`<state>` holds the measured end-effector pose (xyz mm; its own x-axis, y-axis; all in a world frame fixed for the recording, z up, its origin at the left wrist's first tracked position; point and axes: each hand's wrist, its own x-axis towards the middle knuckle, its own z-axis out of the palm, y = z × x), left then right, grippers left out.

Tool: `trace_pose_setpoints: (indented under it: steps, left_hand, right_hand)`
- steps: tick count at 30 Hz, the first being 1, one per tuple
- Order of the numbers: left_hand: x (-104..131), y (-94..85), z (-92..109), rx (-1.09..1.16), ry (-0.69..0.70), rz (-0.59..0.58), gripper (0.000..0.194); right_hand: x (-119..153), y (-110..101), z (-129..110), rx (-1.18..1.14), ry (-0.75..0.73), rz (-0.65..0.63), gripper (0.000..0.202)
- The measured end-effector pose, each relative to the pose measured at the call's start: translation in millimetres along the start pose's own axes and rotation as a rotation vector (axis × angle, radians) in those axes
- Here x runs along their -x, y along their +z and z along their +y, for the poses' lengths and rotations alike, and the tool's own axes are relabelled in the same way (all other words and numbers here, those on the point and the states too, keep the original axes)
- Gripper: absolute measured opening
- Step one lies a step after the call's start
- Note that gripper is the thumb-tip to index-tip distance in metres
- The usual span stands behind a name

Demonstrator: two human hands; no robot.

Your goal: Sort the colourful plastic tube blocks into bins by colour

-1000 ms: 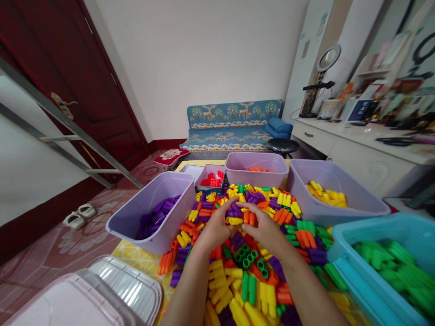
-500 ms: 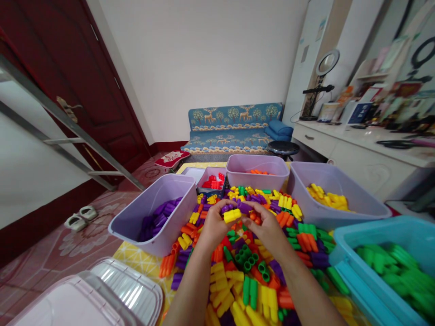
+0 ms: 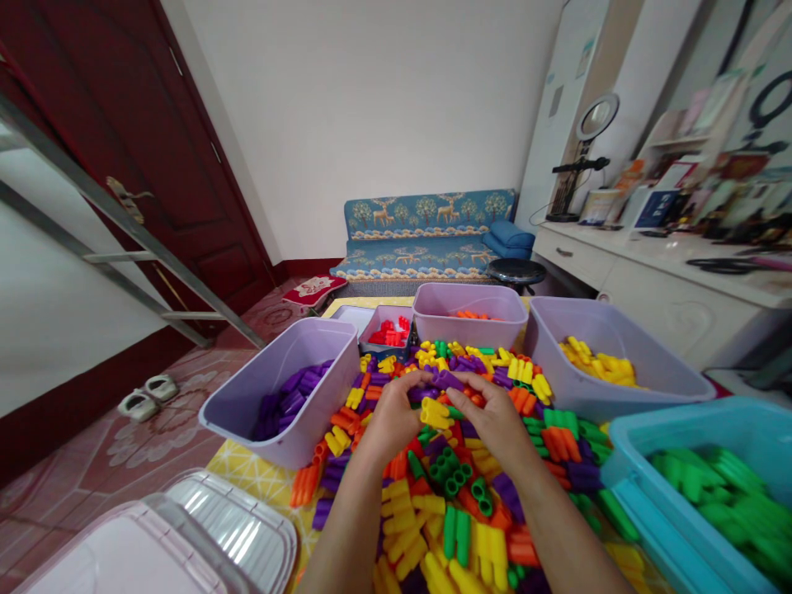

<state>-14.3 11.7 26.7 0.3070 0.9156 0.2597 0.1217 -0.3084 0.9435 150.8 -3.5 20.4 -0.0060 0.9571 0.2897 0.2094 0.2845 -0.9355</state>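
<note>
Over a pile of mixed plastic pieces, both of my hands meet around a purple piece. My left hand has its fingertips at the piece's left side. On its right side, the fingers of my right hand are closed on it. A yellow piece lies just below, between the two hands, near my left thumb. Green, orange, red, yellow and purple pieces surround the hands. Whether a second small purple piece is in my left fingers is hard to make out.
A lilac bin of purple pieces stands left, a box with red ones behind. Lilac bins with orange and yellow pieces stand farther back and right. A teal bin holds green pieces. Clear lids lie front left.
The yellow piece that was up between my fingertips now sits lower, apart from the purple piece. My hands have shifted slightly, and the purple piece shows more fully between them.
</note>
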Motion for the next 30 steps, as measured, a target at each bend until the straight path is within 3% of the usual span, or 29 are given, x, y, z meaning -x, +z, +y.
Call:
trace_pose_setpoints:
  steps: [5,12,21,24,30]
  left_hand:
    - [3,1.9,2,-0.085,0.006,-0.03,0.036]
    - [2,3.2,4,-0.162,0.02,0.027,0.034]
    - [4,3.3,19,-0.148,0.012,0.036,0.038]
    - [6,1.5,23,-0.093,-0.044,-0.01,0.041]
    - [10,-1.9,24,0.027,-0.291,-0.136,0.045]
  right_hand:
    - [-1,-2,0,0.033,-0.009,0.038,0.029]
    - [0,-1,0,0.028,-0.02,0.057,0.026]
    - [0,1,0,0.006,-0.151,0.029,0.015]
    - [1,0,-3,0.012,-0.15,0.007,0.015]
    - [5,2,-11,0.003,-0.054,-0.091,0.031]
